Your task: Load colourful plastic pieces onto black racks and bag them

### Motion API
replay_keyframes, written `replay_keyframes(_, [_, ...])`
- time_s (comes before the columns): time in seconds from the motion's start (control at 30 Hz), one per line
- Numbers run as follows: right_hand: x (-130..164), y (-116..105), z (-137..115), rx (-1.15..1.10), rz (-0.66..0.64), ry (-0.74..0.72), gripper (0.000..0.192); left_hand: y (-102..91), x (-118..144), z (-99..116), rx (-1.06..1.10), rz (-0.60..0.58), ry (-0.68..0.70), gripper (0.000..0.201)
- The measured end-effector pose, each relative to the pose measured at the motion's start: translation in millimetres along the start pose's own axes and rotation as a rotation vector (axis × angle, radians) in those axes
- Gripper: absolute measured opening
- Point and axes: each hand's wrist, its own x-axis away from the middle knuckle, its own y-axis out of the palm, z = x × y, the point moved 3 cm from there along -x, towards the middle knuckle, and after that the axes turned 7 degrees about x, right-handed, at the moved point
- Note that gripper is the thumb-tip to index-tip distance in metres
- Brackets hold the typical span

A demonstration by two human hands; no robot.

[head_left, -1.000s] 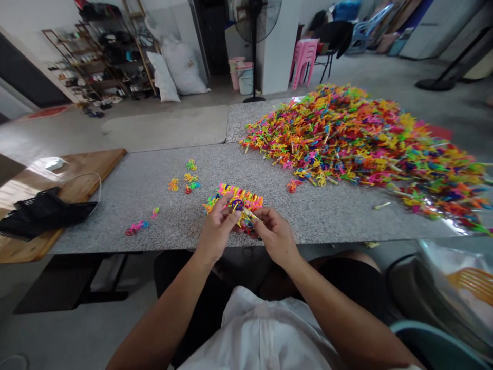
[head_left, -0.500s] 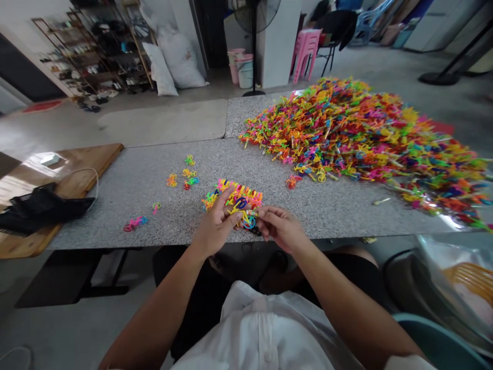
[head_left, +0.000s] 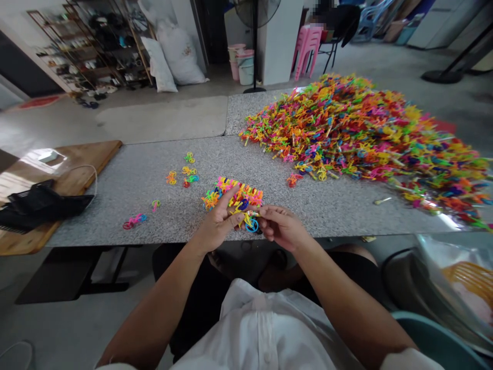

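Note:
My left hand (head_left: 216, 223) pinches the yellow frame of a small plastic toy bike (head_left: 252, 225) between thumb and fingers, its index finger pointing up. The toy has one dark blue and one light blue wheel. At its right end, my right hand (head_left: 283, 227) pinches a short printed tube, with the fingertips hiding most of it. Just behind the hands, a neat row of similar colourful toys (head_left: 250, 194) lies on the grey speckled table (head_left: 150, 154). Part of that row is covered by my left hand.
A large heap of toys (head_left: 346, 133) spreads over the right of the table. Several loose ones (head_left: 189, 171) lie left of the row. A wooden board (head_left: 84, 159) with black baskets (head_left: 42, 205) stands at far left. Below right are a bag-lined tub and a teal basin (head_left: 431, 334).
Both hands stay at nearly the same spot over the table edge. The light blue wheel has turned and now faces the camera more fully. The view has shifted slightly.

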Motion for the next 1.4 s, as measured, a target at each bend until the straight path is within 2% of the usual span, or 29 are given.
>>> replay_keyframes(0.2, [4,-1,-1,0.017,-0.050,0.038,0.039,9.0,3,8,-0.094,-0.054,0.036,0.085])
replay_keyframes(0.33, [9,-2,-1,0.087,-0.036,-0.034,0.039,14.5,7,13,-0.113,-0.040,0.033,0.087])
replay_keyframes(0.6, [25,-3,-3,0.429,0.028,-0.213,0.036,16.8,17,6,-0.241,0.064,0.117,0.071])
replay_keyframes(0.73, [25,-8,-1,0.500,-0.019,-0.218,0.038,16.9,17,5,-0.154,0.044,0.081,0.074])
replay_keyframes(0.83, [30,-7,-9,0.784,0.001,-0.363,0.035,12.0,13,3,-0.134,0.080,0.060,0.077])
replay_keyframes(0.93, [42,6,-28,1.375,0.076,-0.565,0.026,-2.1,12,6,-0.260,0.223,0.154,0.074])
replay_keyframes(1.03, [56,24,-45,1.900,0.117,-0.616,0.017,-19.2,11,16,-0.389,0.375,0.271,0.075])
replay_keyframes(1.1, [66,35,-54,2.094,0.096,-0.618,0.016,-26.2,12,23,-0.429,0.424,0.298,0.079])
replay_keyframes(1.17, [77,45,-61,2.181,0.043,-0.593,0.016,-27.4,14,28,-0.453,0.441,0.293,0.082])
replay_keyframes(1.27, [101,64,-75,2.162,-0.022,-0.580,0.016,-21.0,19,28,-0.451,0.438,0.276,0.082])
replay_keyframes(1.4, [130,90,-96,1.970,-0.127,-0.742,0.020,-11.4,24,25,-0.452,0.420,0.267,0.076])
